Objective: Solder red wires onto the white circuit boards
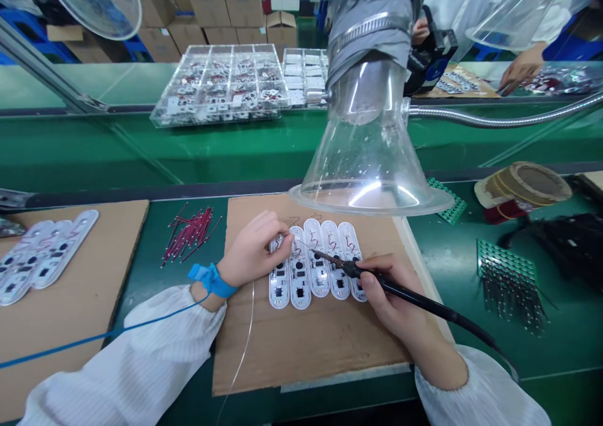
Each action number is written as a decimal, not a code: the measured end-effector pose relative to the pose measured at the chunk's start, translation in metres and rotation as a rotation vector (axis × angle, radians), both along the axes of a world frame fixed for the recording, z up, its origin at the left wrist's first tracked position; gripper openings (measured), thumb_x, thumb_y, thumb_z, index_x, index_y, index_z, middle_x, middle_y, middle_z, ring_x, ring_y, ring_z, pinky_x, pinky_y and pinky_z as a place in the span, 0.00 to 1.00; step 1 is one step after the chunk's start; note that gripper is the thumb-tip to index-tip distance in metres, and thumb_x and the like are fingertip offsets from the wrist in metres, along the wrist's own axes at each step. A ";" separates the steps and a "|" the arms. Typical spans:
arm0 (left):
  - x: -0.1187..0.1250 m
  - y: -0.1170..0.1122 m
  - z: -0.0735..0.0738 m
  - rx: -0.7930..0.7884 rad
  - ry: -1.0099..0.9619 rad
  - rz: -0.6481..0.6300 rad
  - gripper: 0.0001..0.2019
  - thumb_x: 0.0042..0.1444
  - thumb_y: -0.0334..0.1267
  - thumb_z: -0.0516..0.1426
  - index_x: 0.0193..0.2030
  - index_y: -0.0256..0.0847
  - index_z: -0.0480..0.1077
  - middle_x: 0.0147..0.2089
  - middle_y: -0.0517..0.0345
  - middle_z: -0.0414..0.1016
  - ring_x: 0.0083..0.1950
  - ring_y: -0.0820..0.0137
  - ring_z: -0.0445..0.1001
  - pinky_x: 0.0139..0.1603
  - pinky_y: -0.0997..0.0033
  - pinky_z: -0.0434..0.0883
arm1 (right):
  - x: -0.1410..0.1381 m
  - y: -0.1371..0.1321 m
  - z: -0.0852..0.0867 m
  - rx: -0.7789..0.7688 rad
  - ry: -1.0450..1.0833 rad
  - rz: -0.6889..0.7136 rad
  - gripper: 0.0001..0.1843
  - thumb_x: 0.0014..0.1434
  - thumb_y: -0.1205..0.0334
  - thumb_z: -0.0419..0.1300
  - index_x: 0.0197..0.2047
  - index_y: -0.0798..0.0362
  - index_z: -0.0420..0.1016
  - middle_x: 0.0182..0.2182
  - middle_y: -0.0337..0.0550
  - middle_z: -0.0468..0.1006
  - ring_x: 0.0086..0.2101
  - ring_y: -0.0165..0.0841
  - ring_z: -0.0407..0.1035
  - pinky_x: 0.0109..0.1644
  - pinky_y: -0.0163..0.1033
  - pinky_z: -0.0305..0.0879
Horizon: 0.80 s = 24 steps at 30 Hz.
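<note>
My right hand is closed around the black handle of a soldering iron, whose tip points left over a row of white rounded circuit boards. Thin red wires show on the upper ends of several boards. My left hand pinches a thin strand of solder wire above the leftmost boards, close to the iron's tip. The strand trails down past the cardboard sheet's front edge. A blue wrist strap circles my left wrist. Whether tip and solder touch is too small to tell.
A clear fume hood hangs just above the boards. Red wires lie left; more white boards rest on another cardboard. Green perforated boards and a round container stand right. Behind sits a compartment tray; a co-worker's hand shows beyond.
</note>
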State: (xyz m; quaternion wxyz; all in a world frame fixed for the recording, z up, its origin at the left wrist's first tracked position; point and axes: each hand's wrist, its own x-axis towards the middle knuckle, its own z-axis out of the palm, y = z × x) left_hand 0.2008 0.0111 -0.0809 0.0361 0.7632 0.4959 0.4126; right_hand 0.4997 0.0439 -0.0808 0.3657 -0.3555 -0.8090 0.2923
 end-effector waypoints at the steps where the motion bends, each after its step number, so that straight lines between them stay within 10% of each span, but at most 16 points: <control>1: 0.000 0.000 0.001 0.005 0.003 -0.005 0.07 0.70 0.28 0.58 0.40 0.42 0.67 0.31 0.65 0.62 0.30 0.72 0.60 0.32 0.70 0.58 | 0.000 0.000 0.001 0.015 -0.001 0.002 0.07 0.76 0.53 0.63 0.47 0.45 0.78 0.35 0.37 0.84 0.32 0.31 0.82 0.35 0.33 0.77; 10: -0.026 -0.024 0.022 -0.217 -0.068 0.120 0.07 0.74 0.31 0.56 0.44 0.40 0.74 0.33 0.63 0.68 0.30 0.74 0.66 0.32 0.74 0.64 | 0.000 0.002 0.000 -0.005 0.005 -0.005 0.06 0.75 0.55 0.63 0.46 0.46 0.79 0.35 0.40 0.84 0.33 0.35 0.81 0.34 0.36 0.77; 24: -0.035 -0.039 -0.008 -0.153 -0.224 -0.018 0.05 0.68 0.29 0.60 0.43 0.43 0.70 0.27 0.71 0.57 0.25 0.78 0.58 0.27 0.77 0.59 | -0.003 -0.027 -0.026 -0.160 0.161 -0.095 0.06 0.74 0.55 0.65 0.50 0.45 0.78 0.38 0.42 0.82 0.34 0.36 0.78 0.36 0.41 0.76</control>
